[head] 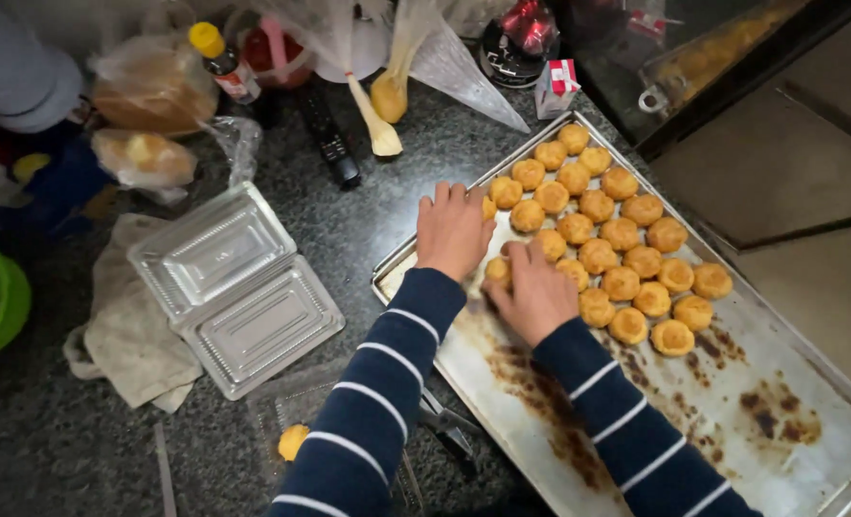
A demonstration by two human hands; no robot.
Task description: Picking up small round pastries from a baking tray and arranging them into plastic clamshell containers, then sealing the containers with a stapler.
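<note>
On the near corner of a scorched metal baking tray (578, 421), the right hand (538, 295) closes its fingers around one small round golden pastry (498, 271), while the left hand (452, 230) rests flat, fingers together, touching another (488, 207). About twenty-two more puffs sit in tight rows beside them. One open clear plastic clamshell box (234, 287) lies left on the speckled counter.

Stained matt metal tray (808, 450) (scorched brown), glossy clear plastic clamshell box (234, 287)
</note>
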